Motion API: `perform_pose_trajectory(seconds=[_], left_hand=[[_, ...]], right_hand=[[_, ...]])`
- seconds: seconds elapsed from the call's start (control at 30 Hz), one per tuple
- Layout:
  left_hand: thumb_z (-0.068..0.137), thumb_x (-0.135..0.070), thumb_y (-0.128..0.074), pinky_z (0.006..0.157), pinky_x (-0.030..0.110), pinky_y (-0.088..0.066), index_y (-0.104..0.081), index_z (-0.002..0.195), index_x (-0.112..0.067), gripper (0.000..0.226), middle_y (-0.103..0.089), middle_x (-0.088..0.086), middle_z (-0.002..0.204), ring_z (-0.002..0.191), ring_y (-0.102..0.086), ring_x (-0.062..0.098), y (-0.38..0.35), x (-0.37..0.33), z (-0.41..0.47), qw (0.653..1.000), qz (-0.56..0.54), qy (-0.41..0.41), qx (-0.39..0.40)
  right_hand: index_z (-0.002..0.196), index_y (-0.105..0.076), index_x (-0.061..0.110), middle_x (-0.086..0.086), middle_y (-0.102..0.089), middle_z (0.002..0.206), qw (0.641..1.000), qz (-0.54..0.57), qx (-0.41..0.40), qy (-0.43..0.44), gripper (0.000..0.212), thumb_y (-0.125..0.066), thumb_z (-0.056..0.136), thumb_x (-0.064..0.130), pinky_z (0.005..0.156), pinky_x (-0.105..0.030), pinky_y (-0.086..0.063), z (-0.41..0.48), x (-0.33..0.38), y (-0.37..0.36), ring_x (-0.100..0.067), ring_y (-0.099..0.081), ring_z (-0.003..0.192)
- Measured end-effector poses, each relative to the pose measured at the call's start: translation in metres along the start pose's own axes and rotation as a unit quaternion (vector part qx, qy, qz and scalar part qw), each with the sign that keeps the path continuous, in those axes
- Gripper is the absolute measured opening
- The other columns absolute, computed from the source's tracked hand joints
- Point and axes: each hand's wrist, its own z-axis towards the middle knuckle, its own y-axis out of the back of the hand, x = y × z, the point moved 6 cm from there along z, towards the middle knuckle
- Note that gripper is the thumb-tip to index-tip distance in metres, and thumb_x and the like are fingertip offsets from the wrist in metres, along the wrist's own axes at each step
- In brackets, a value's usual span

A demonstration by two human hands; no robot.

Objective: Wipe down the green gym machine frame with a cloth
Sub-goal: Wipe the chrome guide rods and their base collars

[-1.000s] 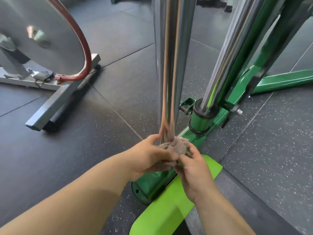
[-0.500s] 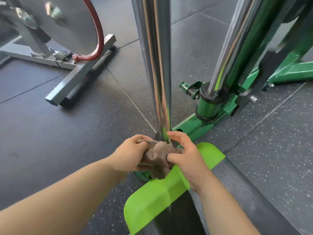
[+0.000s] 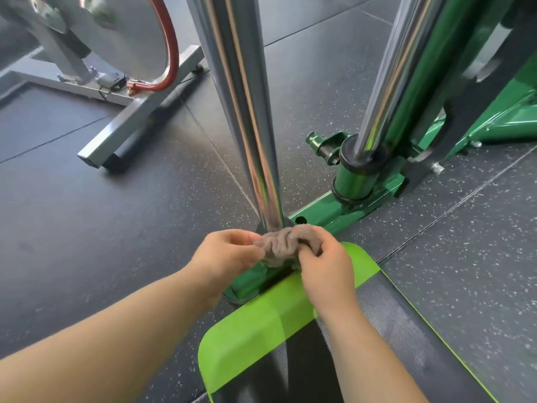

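Note:
A bunched grey-brown cloth (image 3: 280, 242) sits at the foot of a chrome upright pole (image 3: 247, 112), just above the green gym machine frame's base rail (image 3: 328, 213). My left hand (image 3: 229, 254) pinches the cloth's left end. My right hand (image 3: 325, 266) grips its right end from the near side. Further right, a second chrome pole (image 3: 386, 82) stands in a green socket (image 3: 354, 181) on the same rail. The rail's near end runs under my hands and is partly hidden.
A lime-green and black ribbed platform (image 3: 261, 324) lies below my hands. A grey exercise bike with a metal flywheel (image 3: 122, 33) and steel floor bar (image 3: 139, 112) stands at the back left. Speckled black rubber flooring (image 3: 87, 228) surrounds everything.
The cloth and both hands have stayed at the pole's foot; the cloth is now bunched more sideways between the hands. The view has shifted closer and slightly right.

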Motion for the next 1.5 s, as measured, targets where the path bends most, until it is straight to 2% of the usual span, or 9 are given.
perform_pose_trajectory(seconds=[0.17,0.27,0.4,0.57,0.73,0.9,1.03,1.13,1.5], left_hand=[[0.093,-0.017,-0.064,0.072,0.021,-0.047,-0.064,0.077,-0.023,0.017,-0.065,0.000,0.092,0.073,-0.061,0.006,0.004,-0.023,0.011,0.948,0.109,-0.166,-0.248],[0.096,-0.016,-0.056,0.087,0.041,-0.053,-0.054,0.084,-0.026,0.015,-0.061,0.003,0.095,0.082,-0.060,0.017,0.001,-0.016,0.021,0.927,-0.121,-0.140,-0.327],[0.083,0.015,-0.044,0.068,0.026,-0.054,-0.058,0.102,-0.019,0.041,-0.067,0.004,0.093,0.085,-0.061,0.018,-0.042,0.004,0.032,0.932,-0.285,-0.126,-0.185],[0.059,-0.004,-0.057,0.103,0.035,-0.047,-0.029,0.152,-0.037,0.103,-0.061,-0.006,0.134,0.121,-0.059,0.008,-0.071,0.043,0.042,0.975,-0.148,-0.151,-0.068],[0.069,-0.019,-0.084,0.076,0.033,-0.057,-0.057,0.111,-0.019,0.050,-0.069,-0.003,0.095,0.081,-0.068,0.010,-0.067,0.016,0.062,0.970,-0.155,-0.134,-0.129],[0.078,0.010,-0.075,0.082,0.040,-0.061,-0.057,0.120,0.006,0.047,-0.068,0.012,0.104,0.087,-0.069,0.022,-0.061,0.009,0.068,0.969,-0.211,-0.099,-0.087],[0.083,0.016,-0.067,0.056,0.023,-0.057,-0.055,0.112,0.009,0.032,-0.063,0.006,0.085,0.060,-0.068,0.008,-0.056,-0.026,0.044,0.958,-0.223,-0.157,-0.085],[0.095,0.017,-0.045,0.055,0.035,-0.058,-0.050,0.121,0.009,0.028,-0.064,0.010,0.081,0.068,-0.071,0.025,-0.043,-0.067,0.034,0.900,-0.388,-0.198,-0.011],[0.102,0.003,-0.036,0.058,0.035,-0.058,-0.053,0.104,-0.008,0.020,-0.070,0.002,0.077,0.062,-0.069,0.020,-0.050,-0.061,0.038,0.881,-0.437,-0.170,0.063]], right_hand=[[0.087,-0.063,0.027,0.019,-0.068,0.085,0.998,0.056,-0.017,-0.007,0.023,-0.062,0.090,0.004,0.069,-0.013,-0.044,0.000,-0.011,-0.010,0.001,-0.061,0.080],[0.094,-0.067,0.024,0.008,-0.067,0.092,0.998,0.053,-0.034,-0.010,0.012,-0.066,0.087,0.014,0.083,-0.028,-0.050,0.008,-0.009,-0.017,-0.013,-0.063,0.091],[0.096,-0.071,0.027,0.001,-0.062,0.097,0.996,-0.074,-0.029,-0.031,0.019,-0.067,0.082,0.039,0.091,-0.037,-0.041,0.038,-0.015,-0.010,-0.027,-0.053,0.099],[0.098,-0.068,0.037,0.006,-0.069,0.098,0.995,-0.054,0.038,-0.072,0.039,-0.063,0.065,0.057,0.091,-0.045,-0.051,0.047,-0.030,-0.015,-0.027,-0.061,0.101],[0.094,-0.066,0.044,0.015,-0.067,0.091,0.996,0.047,0.029,-0.069,0.037,-0.075,0.078,0.011,0.072,-0.029,-0.050,0.048,-0.030,0.010,-0.009,-0.054,0.066],[0.100,-0.069,0.031,0.006,-0.069,0.106,0.987,0.128,0.053,-0.079,0.039,-0.059,0.088,-0.005,0.060,-0.022,-0.045,0.046,-0.019,0.029,-0.009,-0.055,0.073],[0.089,-0.068,0.017,0.006,-0.065,0.072,0.979,0.184,0.020,-0.089,0.022,-0.063,0.089,-0.004,0.057,-0.016,-0.047,0.047,-0.006,0.040,-0.005,-0.059,0.061],[0.085,-0.066,0.012,0.006,-0.064,0.063,0.972,0.218,0.016,-0.088,0.020,-0.065,0.087,-0.007,0.060,-0.017,-0.051,0.053,0.003,0.043,-0.008,-0.061,0.060],[0.103,-0.051,0.025,0.004,-0.065,0.113,0.955,0.142,0.161,-0.207,0.039,-0.035,0.097,-0.010,0.080,-0.026,-0.048,0.031,-0.057,-0.019,-0.009,-0.061,0.100]])
